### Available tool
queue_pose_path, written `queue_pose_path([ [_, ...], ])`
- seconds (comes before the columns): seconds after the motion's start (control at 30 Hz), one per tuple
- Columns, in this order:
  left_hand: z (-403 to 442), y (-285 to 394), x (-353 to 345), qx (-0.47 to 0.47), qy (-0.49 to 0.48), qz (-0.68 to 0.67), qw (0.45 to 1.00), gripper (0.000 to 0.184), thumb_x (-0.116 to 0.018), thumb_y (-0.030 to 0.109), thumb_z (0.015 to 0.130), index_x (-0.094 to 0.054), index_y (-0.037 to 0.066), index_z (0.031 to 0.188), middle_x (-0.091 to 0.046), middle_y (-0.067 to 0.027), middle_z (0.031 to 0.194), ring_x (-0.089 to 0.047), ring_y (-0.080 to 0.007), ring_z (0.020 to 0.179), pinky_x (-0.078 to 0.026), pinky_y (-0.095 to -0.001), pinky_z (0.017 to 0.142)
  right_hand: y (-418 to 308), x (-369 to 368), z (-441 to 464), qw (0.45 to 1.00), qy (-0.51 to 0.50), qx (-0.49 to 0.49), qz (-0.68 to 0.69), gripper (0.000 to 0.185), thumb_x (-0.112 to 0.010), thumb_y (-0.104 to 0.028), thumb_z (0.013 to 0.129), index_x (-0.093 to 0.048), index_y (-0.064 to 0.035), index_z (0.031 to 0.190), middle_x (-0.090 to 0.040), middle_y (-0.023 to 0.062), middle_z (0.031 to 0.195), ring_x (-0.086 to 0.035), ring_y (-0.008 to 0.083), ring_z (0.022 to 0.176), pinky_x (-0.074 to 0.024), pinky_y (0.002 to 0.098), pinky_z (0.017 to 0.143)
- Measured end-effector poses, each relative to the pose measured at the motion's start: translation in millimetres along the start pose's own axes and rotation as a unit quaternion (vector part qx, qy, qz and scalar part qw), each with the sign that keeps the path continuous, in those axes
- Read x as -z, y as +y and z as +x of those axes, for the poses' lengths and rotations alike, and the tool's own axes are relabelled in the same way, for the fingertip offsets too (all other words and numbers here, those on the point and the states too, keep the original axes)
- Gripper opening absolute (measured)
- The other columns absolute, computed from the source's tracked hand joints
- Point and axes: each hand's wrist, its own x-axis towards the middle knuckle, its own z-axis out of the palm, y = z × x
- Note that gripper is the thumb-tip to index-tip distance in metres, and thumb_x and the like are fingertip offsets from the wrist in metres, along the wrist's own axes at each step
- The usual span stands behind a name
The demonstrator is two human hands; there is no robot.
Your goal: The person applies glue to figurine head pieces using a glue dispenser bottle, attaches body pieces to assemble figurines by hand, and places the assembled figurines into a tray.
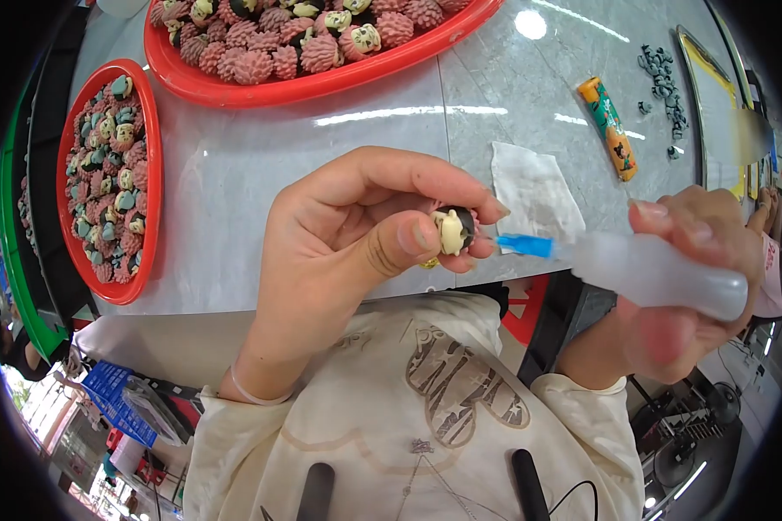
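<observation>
My left hand (317, 230) pinches a small doll's head (450, 231) between thumb and fingers. It has a cream face and black hair, and some pink shows behind it. My right hand (708, 217) is wrapped round a translucent white squeeze bottle (660, 273), which lies nearly level. The bottle's blue nozzle (526, 246) points left at the doll's head, its thin tip close to the fingertips. Whether the tip touches the head I cannot tell. Behind the nozzle, a white cloth (530, 187) with a greyish stain lies on the table.
A large red tray (321, 94) of pink and cream figure pieces stands at the back. A smaller red tray (154, 200) of similar pieces is at the left. An orange and green tube (609, 128) and several small dark parts (663, 82) lie on the grey table (226, 165).
</observation>
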Motion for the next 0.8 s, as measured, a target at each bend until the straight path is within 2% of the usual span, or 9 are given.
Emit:
queue_pose_path([
  [0.07, 0.0, -0.1, -1.0, 0.002, 0.004, -0.006, 1.000, 0.036, -0.056, 0.030, 0.074, -0.047, -0.002, 0.088, -0.052, -0.0154, 0.084, -0.053, -0.0157, 0.068, -0.043, -0.0209, 0.053, 1.4, -0.9, -4.4, 0.997, 0.046, -0.006, 0.059, 0.040, -0.058, -0.026, 0.071, -0.046, 0.0031, 0.096, -0.053, 0.0171, 0.079, -0.048, 0.0188, 0.070, -0.0394, 0.0235, 0.054],
  [0.13, -0.3, 0.6, -0.6, 0.004, 0.008, -0.007, 1.000, 0.036, -0.056, 0.030, 0.074, -0.047, -0.002, 0.088, -0.052, -0.0153, 0.084, -0.054, -0.0158, 0.067, -0.043, -0.0209, 0.052, -2.4, -3.1, -7.1, 0.960, 0.202, -0.149, 0.121, 0.037, -0.056, -0.023, 0.072, -0.044, 0.0024, 0.096, -0.050, 0.0170, 0.080, -0.050, 0.0206, 0.073, -0.0426, 0.0239, 0.059],
  [0.2, -0.5, 0.7, -1.2, 0.015, 0.007, -0.006, 1.000, 0.037, -0.057, 0.031, 0.074, -0.046, -0.001, 0.089, -0.052, -0.0152, 0.084, -0.054, -0.0161, 0.066, -0.042, -0.0203, 0.052, 7.4, 0.0, -10.3, 0.960, 0.187, -0.136, 0.157, 0.037, -0.057, -0.023, 0.072, -0.043, 0.0016, 0.096, -0.050, 0.0207, 0.085, -0.051, 0.0217, 0.076, -0.0432, 0.0268, 0.066],
  [0.27, -1.1, 1.8, -2.5, 0.015, 0.011, 0.004, 1.000, 0.037, -0.057, 0.031, 0.074, -0.046, -0.001, 0.090, -0.051, -0.0148, 0.085, -0.054, -0.0159, 0.066, -0.042, -0.0199, 0.052, 17.2, -9.6, -2.3, 0.967, 0.190, -0.137, 0.102, 0.032, -0.059, -0.012, 0.070, -0.043, 0.0020, 0.094, -0.050, 0.0213, 0.091, -0.051, 0.0215, 0.079, -0.0419, 0.0276, 0.071],
  [0.4, -3.5, -4.1, -0.6, -0.024, 0.005, 0.040, 0.999, 0.031, -0.053, 0.024, 0.078, -0.047, -0.005, 0.089, -0.053, -0.0165, 0.087, -0.055, -0.0175, 0.070, -0.045, -0.0233, 0.058, 42.5, -14.4, 3.2, 0.989, 0.122, -0.061, -0.054, 0.033, -0.059, 0.008, 0.063, -0.045, 0.0015, 0.092, -0.054, 0.0140, 0.089, -0.054, 0.0184, 0.080, -0.0411, 0.0266, 0.073],
  [0.5, -3.3, -6.4, -2.0, -0.029, 0.002, 0.047, 0.998, 0.030, -0.053, 0.024, 0.078, -0.046, -0.004, 0.088, -0.052, -0.0154, 0.085, -0.055, -0.0173, 0.069, -0.044, -0.0232, 0.056, 41.6, -24.0, 13.3, 0.981, 0.144, -0.065, -0.112, 0.034, -0.059, 0.007, 0.062, -0.045, 0.0014, 0.093, -0.056, 0.0098, 0.086, -0.055, 0.0161, 0.079, -0.0426, 0.0256, 0.070],
  [0.6, -1.5, -6.2, -4.3, -0.039, 0.006, 0.058, 0.998, 0.029, -0.053, 0.024, 0.078, -0.046, -0.003, 0.087, -0.051, -0.0147, 0.084, -0.054, -0.0171, 0.068, -0.044, -0.0235, 0.056, 48.6, -30.4, 10.3, 0.978, 0.178, -0.093, -0.057, 0.034, -0.055, 0.007, 0.059, -0.048, -0.0012, 0.092, -0.053, 0.0120, 0.082, -0.054, 0.0254, 0.073, -0.0418, 0.0301, 0.064],
  [0.7, -1.9, -3.1, -6.3, -0.032, 0.017, 0.068, 0.997, 0.028, -0.054, 0.023, 0.078, -0.046, -0.002, 0.088, -0.051, -0.0149, 0.084, -0.054, -0.0169, 0.067, -0.044, -0.0232, 0.056, 42.2, -25.1, 10.4, 0.975, 0.129, -0.154, -0.093, 0.035, -0.051, 0.010, 0.058, -0.049, -0.0020, 0.091, -0.052, 0.0114, 0.084, -0.053, 0.0251, 0.076, -0.0420, 0.0298, 0.065],
  [0.8, -3.1, -2.1, -6.7, -0.026, 0.024, 0.055, 0.998, 0.027, -0.055, 0.021, 0.077, -0.047, -0.002, 0.087, -0.052, -0.0149, 0.084, -0.054, -0.0169, 0.067, -0.044, -0.0236, 0.056, 41.3, 19.8, -1.4, 0.948, 0.173, -0.154, -0.219, 0.026, -0.053, 0.008, 0.062, -0.053, -0.0006, 0.087, -0.054, 0.0082, 0.083, -0.053, 0.0157, 0.075, -0.0417, 0.0239, 0.068],
])
